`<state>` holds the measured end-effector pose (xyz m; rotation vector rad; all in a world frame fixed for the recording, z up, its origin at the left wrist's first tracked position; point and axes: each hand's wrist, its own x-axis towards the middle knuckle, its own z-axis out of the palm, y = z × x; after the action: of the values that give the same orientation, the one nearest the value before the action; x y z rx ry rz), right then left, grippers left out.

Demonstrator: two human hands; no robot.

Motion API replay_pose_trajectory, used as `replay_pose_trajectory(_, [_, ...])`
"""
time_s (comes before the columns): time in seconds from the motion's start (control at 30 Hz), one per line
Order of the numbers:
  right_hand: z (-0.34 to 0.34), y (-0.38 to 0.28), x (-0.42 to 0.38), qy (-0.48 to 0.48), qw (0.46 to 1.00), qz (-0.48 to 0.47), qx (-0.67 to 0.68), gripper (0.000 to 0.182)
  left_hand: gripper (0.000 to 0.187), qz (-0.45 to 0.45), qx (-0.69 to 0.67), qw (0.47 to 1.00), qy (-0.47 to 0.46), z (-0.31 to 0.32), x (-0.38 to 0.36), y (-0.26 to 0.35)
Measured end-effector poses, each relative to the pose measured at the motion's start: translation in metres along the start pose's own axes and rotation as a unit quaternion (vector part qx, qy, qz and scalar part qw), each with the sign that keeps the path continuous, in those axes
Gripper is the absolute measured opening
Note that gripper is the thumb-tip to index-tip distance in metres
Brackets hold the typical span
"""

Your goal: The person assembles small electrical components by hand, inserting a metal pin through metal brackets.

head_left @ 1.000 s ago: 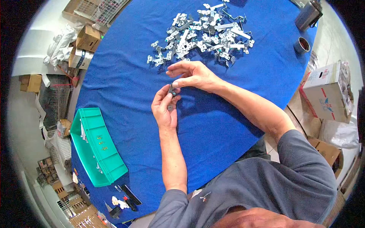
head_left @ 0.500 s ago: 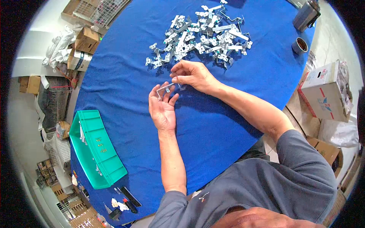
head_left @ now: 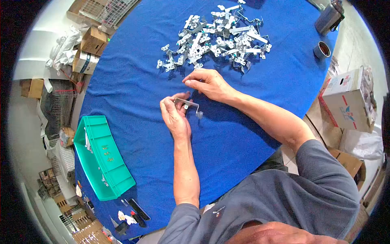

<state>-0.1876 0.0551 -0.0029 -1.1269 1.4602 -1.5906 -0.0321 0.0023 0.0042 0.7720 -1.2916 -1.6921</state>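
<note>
My left hand (head_left: 175, 116) is closed around one end of a bent metal bracket (head_left: 191, 103), whose other end sticks out to the right past the fingers. Just above and to the right, my right hand (head_left: 212, 84) has thumb and forefinger pinched together. Whatever is between those fingertips, if anything, is too small to make out. The right fingertips are apart from the bracket. Beyond both hands lies a loose pile of metal brackets (head_left: 223, 38), silvery with some dark and greenish bits.
A green plastic bin (head_left: 115, 171) at the left holds a few metal parts. Near it lie a dark flat bar (head_left: 139, 209) and small tools. A dark cup (head_left: 321, 49) and a flask (head_left: 329, 18) stand at the right edge of the blue cloth (head_left: 134, 73).
My left hand has turned, swinging the bracket so its free end points right and down. My right fingertips have come away from the bracket.
</note>
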Motion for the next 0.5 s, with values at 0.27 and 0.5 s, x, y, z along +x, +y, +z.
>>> replay_pose_trajectory(0.27, [0.002, 0.003, 0.001, 0.006, 1.000, -0.016, 0.011, 0.021, 0.025, -0.008, 0.030, 0.999, -0.030, -0.020, 0.008, -0.007])
replay_pose_trajectory(0.5, [0.000, 0.003, 0.001, 0.006, 1.000, -0.005, 0.013, 0.021, 0.029, -0.021, -0.068, 0.996, -0.051, -0.010, 0.003, 0.000])
